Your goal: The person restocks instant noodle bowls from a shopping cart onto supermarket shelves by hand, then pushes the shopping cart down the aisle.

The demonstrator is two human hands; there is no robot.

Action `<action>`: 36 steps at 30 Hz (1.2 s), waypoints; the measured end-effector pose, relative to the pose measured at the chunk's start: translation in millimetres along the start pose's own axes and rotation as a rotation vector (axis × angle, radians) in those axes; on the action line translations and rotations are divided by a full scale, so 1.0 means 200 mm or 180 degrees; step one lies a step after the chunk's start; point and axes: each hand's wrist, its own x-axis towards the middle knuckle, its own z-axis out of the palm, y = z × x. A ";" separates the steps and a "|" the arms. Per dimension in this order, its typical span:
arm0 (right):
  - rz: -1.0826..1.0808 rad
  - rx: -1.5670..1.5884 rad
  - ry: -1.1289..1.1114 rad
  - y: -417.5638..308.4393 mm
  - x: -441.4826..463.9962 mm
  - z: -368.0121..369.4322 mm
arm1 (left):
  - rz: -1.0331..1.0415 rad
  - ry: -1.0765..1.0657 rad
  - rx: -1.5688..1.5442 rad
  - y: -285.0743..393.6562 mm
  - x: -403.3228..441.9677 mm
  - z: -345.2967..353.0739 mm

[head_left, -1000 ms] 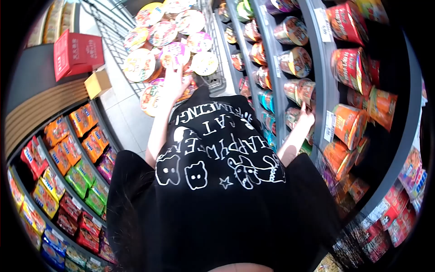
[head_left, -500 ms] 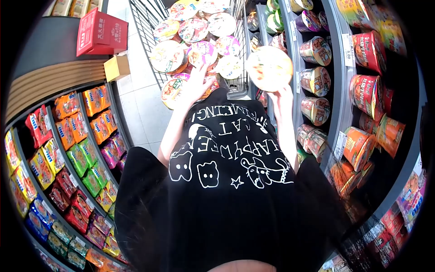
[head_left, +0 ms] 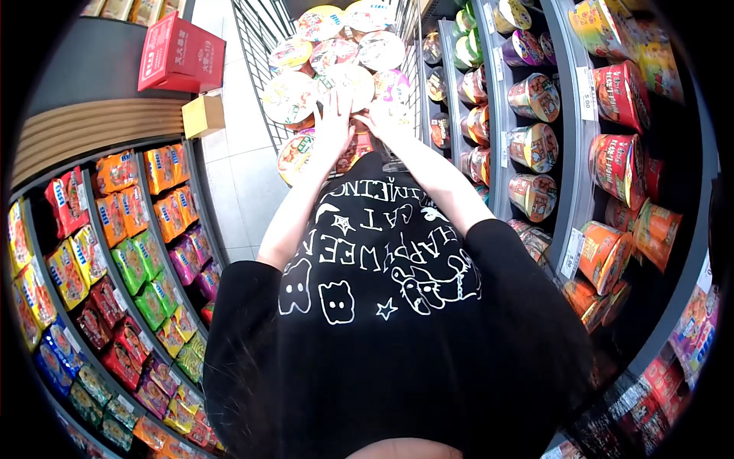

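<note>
A wire shopping cart (head_left: pixel 254 47) at the top holds several round noodle cups with printed lids. One pale-lidded cup (head_left: pixel 350 83) sits over the middle of the pile, between my two hands. My left hand (head_left: pixel 334 122) lies against its near left side with the fingers spread. Against its near right side rests my right hand (head_left: pixel 375 125), its fingers curved at the rim. A purple-lidded cup (head_left: pixel 392 86) is just to the right, and a white-lidded cup (head_left: pixel 290 97) to the left.
Shelves of noodle cups (head_left: pixel 533 148) with price tags run along the right. Bagged noodles (head_left: pixel 141 264) fill the shelves on the left. A red box (head_left: pixel 182 55) and a yellow block (head_left: pixel 202 116) stand at the upper left, beside the tiled floor (head_left: pixel 248 183).
My right hand took a cup from the right shelf and carried it left over the cart's pile, beside my left hand. The view has shifted slightly.
</note>
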 end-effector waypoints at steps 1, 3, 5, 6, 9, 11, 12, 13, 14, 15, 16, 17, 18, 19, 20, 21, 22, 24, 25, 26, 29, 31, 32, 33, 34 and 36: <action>0.0031 0.0175 -0.0025 0.04 0.03 -0.04 | -0.0002 0.0001 -0.0024 0.00 0.01 0.00; 0.0059 0.0117 -0.0200 0.10 0.11 -0.14 | -0.0032 -0.0178 0.0393 0.00 0.02 0.01; 0.0276 0.0488 -0.0391 0.09 0.12 -0.24 | -0.0005 0.0000 0.0052 -0.01 0.02 0.02; 0.0447 0.0457 -0.0247 0.03 0.05 -0.25 | -0.0026 0.0017 0.0037 0.00 0.02 0.03; 0.0384 0.0796 -0.0435 -0.15 -0.17 -0.43 | -0.0030 0.0114 0.0056 0.01 0.02 0.05; -0.0075 0.0738 -0.0353 -0.20 -0.26 -0.67 | -0.0106 -0.0012 0.0004 0.01 0.02 0.05; -0.0293 0.0973 -0.0257 -0.21 -0.33 -0.82 | -0.0118 -0.0092 0.0054 0.01 0.02 0.05; -0.0514 0.1203 -0.0170 -0.25 -0.43 -0.91 | -0.0133 -0.0170 0.0112 0.01 0.02 0.04; -0.0518 0.1999 0.0256 -0.28 -0.53 -0.99 | -0.0148 -0.0264 0.0207 0.02 0.02 0.04; -0.0521 0.2798 0.0669 -0.31 -0.65 -1.06 | -0.0136 -0.0259 0.0205 0.01 0.02 0.05; -0.0775 0.3272 0.0490 -0.34 -0.78 -1.12 | -0.0135 -0.0262 0.0197 0.02 0.02 0.05; -0.1189 0.3325 0.0667 -0.35 -0.93 -1.16 | -0.0142 -0.0259 0.0190 0.02 0.03 0.04; -0.1494 0.3587 0.1680 -0.37 -1.03 -1.21 | -0.0171 -0.0249 0.0173 0.02 0.03 0.05; -0.1771 0.3595 0.1987 -0.36 -1.14 -1.31 | -0.0165 -0.0239 0.0162 0.02 0.02 0.06; -0.1989 0.4008 0.2623 -0.38 -1.23 -1.32 | -0.0177 -0.0247 0.0172 0.03 0.02 0.06; -0.2172 0.4261 0.2979 -0.39 -1.31 -1.33 | -0.0187 -0.0256 0.0190 0.03 0.03 0.06; -0.2241 0.4079 0.3128 -0.39 -1.37 -1.34 | -0.0208 -0.0276 0.0197 0.04 0.03 0.06; -0.2338 0.3804 0.3401 -0.42 -1.46 -1.31 | -0.0258 -0.0288 0.0237 0.05 0.04 0.06; -0.2351 0.3786 0.3487 -0.44 -1.49 -1.28 | -0.0275 -0.0292 0.0259 0.05 0.03 0.06; -0.2357 0.3791 0.3556 -0.46 -1.51 -1.25 | -0.0232 -0.0247 0.0288 0.04 0.03 0.07; -0.2331 0.3914 0.3688 -0.51 -1.56 -1.18 | -0.0174 -0.0195 0.0336 0.03 0.03 0.09; -0.2289 0.3961 0.3749 -0.54 -1.57 -1.15 | -0.0217 -0.0214 0.0303 0.03 0.03 0.08; -0.2280 0.3970 0.3776 -0.55 -1.58 -1.13 | -0.0208 -0.0222 0.0303 0.03 0.02 0.07; -0.2268 0.3964 0.3807 -0.56 -1.59 -1.12 | -0.0196 -0.0228 0.0307 0.03 0.02 0.06; -0.2264 0.3957 0.3838 -0.57 -1.59 -1.11 | -0.0162 -0.0168 0.0209 0.03 0.02 0.05; -0.2220 0.3945 0.3903 -0.59 -1.60 -1.09 | -0.0157 -0.0144 0.0210 0.03 0.01 0.06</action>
